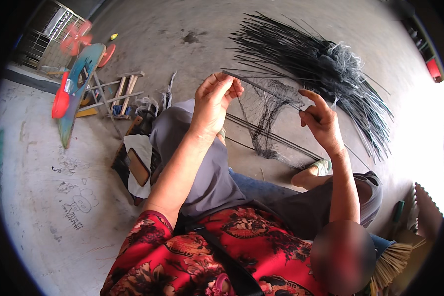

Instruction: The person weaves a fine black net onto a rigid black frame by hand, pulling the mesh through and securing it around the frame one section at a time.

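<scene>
A pale wall (pixel 29 167) with dark line drawings (pixel 82 201) bordered a stained grey concrete floor (pixel 202 54). A slatted wooden frame (pixel 131 88) and a barred metal grille (pixel 36 48) stood left; white daylight (pixel 419 143) glared right.

Strong light enters from the right, where the opening (pixel 431 153) is burned to plain white. The floor (pixel 153 54) receives a softer, greyish light. Near the dark round rim, straight edges are bending, and one round patch (pixel 343 256) at lower right is heavily blurred.

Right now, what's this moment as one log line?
left hand: pinching dark strip | right hand: at strip's other end | dark bundle: on floor
</scene>
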`<state>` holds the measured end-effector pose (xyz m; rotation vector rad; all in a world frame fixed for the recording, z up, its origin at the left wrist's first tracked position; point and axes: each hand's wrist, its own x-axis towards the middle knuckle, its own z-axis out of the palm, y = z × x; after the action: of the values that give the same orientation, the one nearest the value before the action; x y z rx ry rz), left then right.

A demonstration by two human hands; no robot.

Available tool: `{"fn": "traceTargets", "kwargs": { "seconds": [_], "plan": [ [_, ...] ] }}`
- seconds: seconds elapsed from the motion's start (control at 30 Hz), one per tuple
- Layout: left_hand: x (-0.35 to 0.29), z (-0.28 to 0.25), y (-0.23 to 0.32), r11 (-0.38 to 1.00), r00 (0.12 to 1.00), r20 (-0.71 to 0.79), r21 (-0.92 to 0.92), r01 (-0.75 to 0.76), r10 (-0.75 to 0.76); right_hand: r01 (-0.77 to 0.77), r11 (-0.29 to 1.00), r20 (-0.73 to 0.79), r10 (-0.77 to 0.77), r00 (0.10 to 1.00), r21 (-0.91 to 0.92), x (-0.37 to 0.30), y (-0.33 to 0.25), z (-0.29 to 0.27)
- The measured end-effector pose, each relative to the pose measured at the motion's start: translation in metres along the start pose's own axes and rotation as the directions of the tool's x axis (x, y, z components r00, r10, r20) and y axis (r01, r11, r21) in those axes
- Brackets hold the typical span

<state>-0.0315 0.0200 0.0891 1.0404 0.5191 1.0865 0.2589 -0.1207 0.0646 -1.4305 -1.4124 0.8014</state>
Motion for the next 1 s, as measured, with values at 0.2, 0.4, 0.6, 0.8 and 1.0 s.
{"fn": "traceTargets", "kwargs": {
  "seconds": [0.2,0.4,0.6,0.8,1.0],
  "plan": [
    [0.006,-0.016,0.003,0.996,0.999,-0.037,-0.082,0.033,-0.037,-0.019,1.0,-0.05,0.019,0.999,0.005,-0.006,0.029,0.0],
    [0.012,-0.026,-0.003,0.994,0.997,-0.055,-0.102,0.047,-0.053,-0.045,0.999,-0.055,0.045,0.997,0.0,-0.007,0.036,0.006],
    [0.019,-0.03,-0.009,0.992,0.997,-0.066,-0.116,0.043,-0.05,-0.056,0.998,-0.061,0.053,0.997,-0.043,-0.001,0.04,0.008],
    [0.022,-0.032,-0.011,0.994,0.995,-0.054,-0.078,0.077,-0.081,-0.061,0.998,-0.056,0.059,0.997,-0.034,0.004,0.041,0.01],
    [0.024,-0.031,-0.011,0.993,0.994,-0.027,-0.053,0.101,-0.102,-0.076,0.993,-0.071,0.07,0.995,-0.091,0.007,0.038,0.013]
  ]
}}
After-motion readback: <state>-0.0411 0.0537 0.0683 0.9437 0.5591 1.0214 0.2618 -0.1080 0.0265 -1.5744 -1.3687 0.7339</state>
